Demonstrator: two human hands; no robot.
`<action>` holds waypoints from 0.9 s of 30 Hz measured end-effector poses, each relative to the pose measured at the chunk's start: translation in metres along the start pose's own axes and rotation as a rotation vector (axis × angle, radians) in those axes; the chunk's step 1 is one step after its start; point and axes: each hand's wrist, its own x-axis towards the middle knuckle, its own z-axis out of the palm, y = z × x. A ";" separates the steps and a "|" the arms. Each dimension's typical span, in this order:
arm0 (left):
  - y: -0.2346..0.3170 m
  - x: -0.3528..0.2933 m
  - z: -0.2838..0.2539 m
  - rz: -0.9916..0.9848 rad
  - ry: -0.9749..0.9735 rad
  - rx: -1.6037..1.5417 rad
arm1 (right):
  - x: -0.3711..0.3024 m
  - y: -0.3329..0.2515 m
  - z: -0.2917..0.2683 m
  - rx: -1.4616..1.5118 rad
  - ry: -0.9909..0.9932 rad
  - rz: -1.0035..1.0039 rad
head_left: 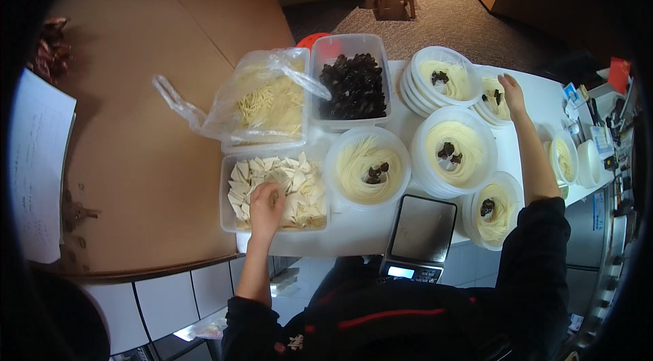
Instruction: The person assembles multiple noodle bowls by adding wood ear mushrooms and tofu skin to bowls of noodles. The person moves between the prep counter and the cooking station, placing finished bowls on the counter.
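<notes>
My left hand (267,204) is down among white triangular slices (299,181), perhaps tofu, in a clear rectangular tub (226,208). Its fingers are curled together, and what they hold is hidden. At the far right, my right hand (512,94) is beside a round plastic bowl of pale thin noodles (502,104) with dark pieces on top. The fingers there are drawn together at the bowl's edge; I cannot make out anything in them. Other noodle bowls stand around, among them a front middle bowl (367,165), a tall stack (454,150) and a back stack (445,78).
Behind the slices sits a tub of pale yellow strips (262,106) under a loose plastic bag. A tub of black fungus (352,85) adjoins it. A digital scale (423,228) lies at the near edge. One more noodle bowl (563,159) stands farther right.
</notes>
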 end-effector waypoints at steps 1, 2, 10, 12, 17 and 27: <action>-0.004 0.000 0.001 0.004 -0.003 0.014 | -0.012 -0.018 0.012 -0.009 0.066 -0.095; -0.008 0.001 0.003 0.018 0.003 0.020 | -0.027 -0.038 0.026 -0.059 0.018 -0.210; -0.001 -0.015 0.022 0.137 -0.246 0.099 | -0.235 -0.139 0.205 0.132 -0.991 -0.587; 0.006 -0.023 0.023 0.166 -0.233 0.073 | -0.264 -0.143 0.250 0.116 -1.050 -0.527; 0.026 -0.048 0.021 0.227 -0.190 -0.058 | -0.301 -0.143 0.360 -0.175 -0.974 -0.917; 0.025 -0.063 0.014 0.280 -0.038 -0.072 | -0.361 -0.152 0.485 -0.643 -0.892 -1.214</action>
